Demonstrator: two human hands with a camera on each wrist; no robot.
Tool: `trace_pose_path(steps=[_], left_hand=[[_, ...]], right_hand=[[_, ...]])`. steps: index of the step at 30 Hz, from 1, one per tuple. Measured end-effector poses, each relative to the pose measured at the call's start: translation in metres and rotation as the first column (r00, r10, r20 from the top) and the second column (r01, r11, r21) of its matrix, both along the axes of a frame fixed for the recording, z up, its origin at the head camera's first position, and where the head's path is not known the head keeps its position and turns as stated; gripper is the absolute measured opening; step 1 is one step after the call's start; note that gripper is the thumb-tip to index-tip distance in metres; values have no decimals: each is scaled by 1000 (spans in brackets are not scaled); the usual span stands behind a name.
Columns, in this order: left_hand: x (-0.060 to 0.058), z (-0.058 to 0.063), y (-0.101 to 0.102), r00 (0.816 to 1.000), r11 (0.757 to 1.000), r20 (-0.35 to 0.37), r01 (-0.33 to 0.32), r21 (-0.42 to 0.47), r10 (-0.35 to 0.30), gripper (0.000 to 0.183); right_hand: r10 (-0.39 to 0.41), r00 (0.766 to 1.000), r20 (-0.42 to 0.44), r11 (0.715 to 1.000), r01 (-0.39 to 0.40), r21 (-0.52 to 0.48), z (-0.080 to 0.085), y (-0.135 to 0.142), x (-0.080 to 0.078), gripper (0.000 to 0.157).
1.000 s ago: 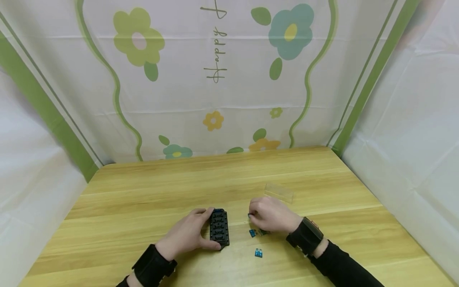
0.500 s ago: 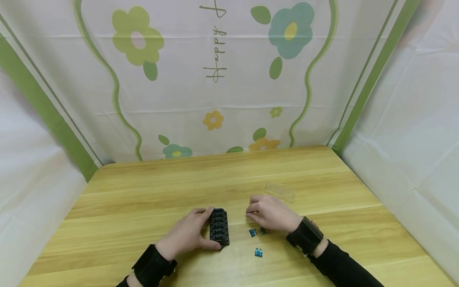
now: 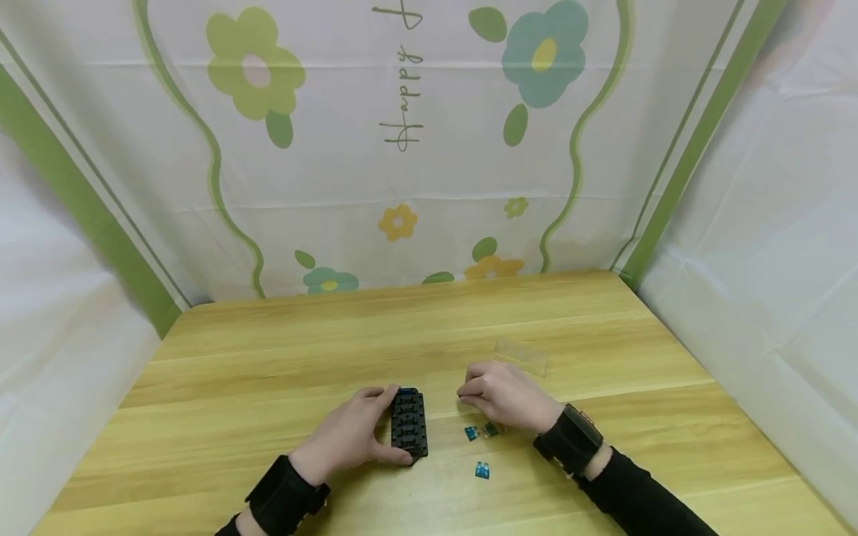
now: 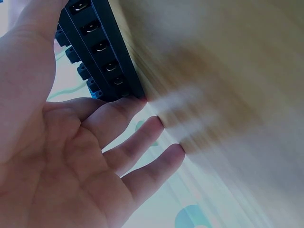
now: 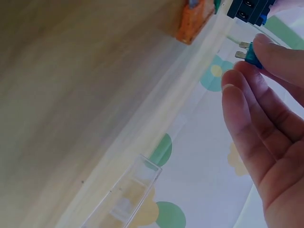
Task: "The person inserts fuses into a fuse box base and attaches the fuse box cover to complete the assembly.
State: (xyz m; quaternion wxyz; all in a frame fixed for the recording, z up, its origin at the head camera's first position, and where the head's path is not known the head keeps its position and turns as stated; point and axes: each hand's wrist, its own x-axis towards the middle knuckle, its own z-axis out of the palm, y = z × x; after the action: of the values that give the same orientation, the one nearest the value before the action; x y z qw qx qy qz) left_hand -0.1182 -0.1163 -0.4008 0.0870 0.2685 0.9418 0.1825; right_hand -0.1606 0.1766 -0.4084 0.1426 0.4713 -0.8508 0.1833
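My left hand grips a black fuse block on the table, thumb at its near end and a finger at its far end. In the left wrist view a row of slots shows in the block's side, and the other fingertips rest on the table. My right hand pinches a blue blade fuse between thumb and fingers, its metal prongs bare. That hand is to the right of the block, apart from it. Two blue pieces, one a fuse and one small blue piece, lie nearby.
A clear plastic cover lies behind my right hand. A small dark greenish piece lies under that hand. An orange piece shows in the right wrist view. The wooden table meets a flowered cloth at the back.
My right hand has shifted slightly left and away from me, and the fuse in its fingers is now more hidden in the head view. The left hand and block stay in place.
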Motion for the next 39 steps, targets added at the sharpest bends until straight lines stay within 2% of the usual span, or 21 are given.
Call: trace_pose_path(steps=[12, 24, 39], left_hand=[[-1, 2, 3, 1000, 1000, -4, -2, 4, 2, 109], [-1, 1, 1, 1000, 1000, -4, -2, 1, 2, 109], [1, 0, 0, 1000, 1000, -4, -4, -4, 4, 110]], right_hand=[[-10, 1000, 28, 1000, 10, -5, 4, 2, -2, 7], [-10, 1000, -28, 1000, 9, -29, 3, 1, -2, 8], [-13, 999, -30, 999, 12, -39, 2, -2, 1, 8]])
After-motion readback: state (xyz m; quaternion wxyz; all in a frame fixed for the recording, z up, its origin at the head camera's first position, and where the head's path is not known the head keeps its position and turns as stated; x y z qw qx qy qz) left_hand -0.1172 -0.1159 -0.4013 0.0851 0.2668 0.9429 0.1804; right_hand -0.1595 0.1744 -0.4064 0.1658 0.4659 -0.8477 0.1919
